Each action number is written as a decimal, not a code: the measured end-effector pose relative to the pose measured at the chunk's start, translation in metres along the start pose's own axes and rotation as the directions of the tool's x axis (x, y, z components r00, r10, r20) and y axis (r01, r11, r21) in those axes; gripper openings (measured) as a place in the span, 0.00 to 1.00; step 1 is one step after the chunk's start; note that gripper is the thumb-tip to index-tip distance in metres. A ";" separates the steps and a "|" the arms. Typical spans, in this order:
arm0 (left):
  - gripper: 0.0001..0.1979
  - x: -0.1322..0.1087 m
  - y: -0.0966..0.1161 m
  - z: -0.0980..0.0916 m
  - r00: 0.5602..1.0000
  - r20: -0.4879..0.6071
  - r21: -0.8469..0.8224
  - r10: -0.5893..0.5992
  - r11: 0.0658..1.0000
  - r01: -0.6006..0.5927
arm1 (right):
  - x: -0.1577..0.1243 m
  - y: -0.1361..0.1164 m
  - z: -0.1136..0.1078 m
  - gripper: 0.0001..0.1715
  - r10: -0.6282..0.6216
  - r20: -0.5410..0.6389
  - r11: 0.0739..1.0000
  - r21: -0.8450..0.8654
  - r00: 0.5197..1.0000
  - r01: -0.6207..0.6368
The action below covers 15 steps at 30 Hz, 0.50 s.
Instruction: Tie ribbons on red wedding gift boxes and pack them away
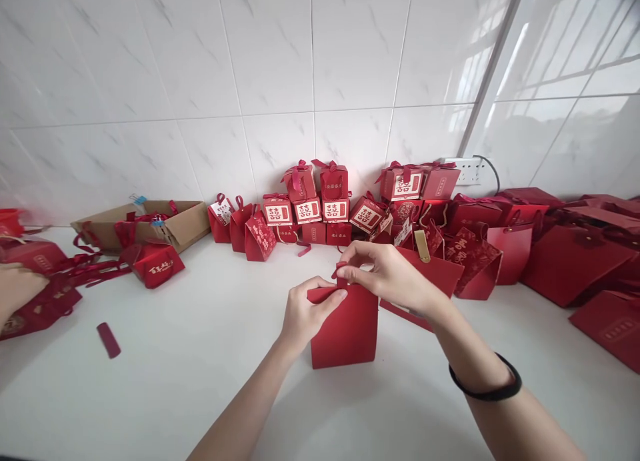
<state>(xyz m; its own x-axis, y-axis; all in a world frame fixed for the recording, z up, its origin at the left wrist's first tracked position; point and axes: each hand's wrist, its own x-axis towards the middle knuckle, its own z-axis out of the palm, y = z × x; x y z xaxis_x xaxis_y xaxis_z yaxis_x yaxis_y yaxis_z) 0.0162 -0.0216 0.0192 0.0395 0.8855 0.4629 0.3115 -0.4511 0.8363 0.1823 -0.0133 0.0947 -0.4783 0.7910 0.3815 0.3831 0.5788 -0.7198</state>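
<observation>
A plain red gift box point(345, 331) stands upright on the white table in front of me. At its top left edge my left hand point(309, 311) pinches the box, thumb on the near face and fingers behind. My right hand point(377, 271) is closed on a dark red ribbon point(342, 279) at the top middle of the box, holding it between thumb and fingertips. The far ends of the ribbon are hidden by the fingers. Just behind the right wrist lies a larger red box point(440, 271) with a gold tag point(422, 245).
Red boxes with white labels point(307, 210) are stacked against the tiled wall. More red bags point(575, 257) crowd the right. A cardboard tray point(193, 224) with ribbons sits left, and a dark red strip point(109, 340) lies nearer. Another person's hand point(20, 289) reaches in at far left.
</observation>
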 end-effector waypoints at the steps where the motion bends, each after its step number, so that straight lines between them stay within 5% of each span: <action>1: 0.10 -0.001 0.001 0.001 1.000 0.003 -0.002 -0.010 1.000 0.010 | -0.001 -0.001 -0.003 0.05 -0.002 0.058 1.000 -0.024 0.998 0.003; 5: 0.09 -0.008 0.005 0.007 0.999 -0.035 -0.011 -0.008 1.000 0.008 | -0.005 -0.003 -0.009 0.04 -0.013 0.144 0.974 -0.221 0.990 0.045; 8: 0.12 -0.013 0.005 0.003 0.993 -0.015 -0.052 0.114 0.992 -0.115 | -0.005 0.001 -0.009 0.14 -0.107 0.135 0.964 -0.229 0.985 0.136; 12: 0.25 -0.011 0.000 -0.012 0.917 -0.064 -0.274 0.393 0.877 -0.395 | -0.002 0.012 -0.008 0.12 -0.302 0.296 0.952 0.145 0.906 0.270; 15: 0.11 -0.004 -0.003 -0.017 0.962 0.015 -0.315 0.272 0.914 -0.254 | 0.001 0.019 -0.008 0.08 -0.337 0.381 0.912 0.359 0.861 0.198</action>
<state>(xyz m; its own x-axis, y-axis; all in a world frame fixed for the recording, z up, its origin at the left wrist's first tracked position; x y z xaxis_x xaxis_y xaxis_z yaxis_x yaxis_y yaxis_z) -0.0009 -0.0259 0.0194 0.1372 0.7310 0.6685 -0.0245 -0.6721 0.7400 0.1952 0.0002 0.0867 -0.8420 0.4103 0.3503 -0.0294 0.6135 -0.7891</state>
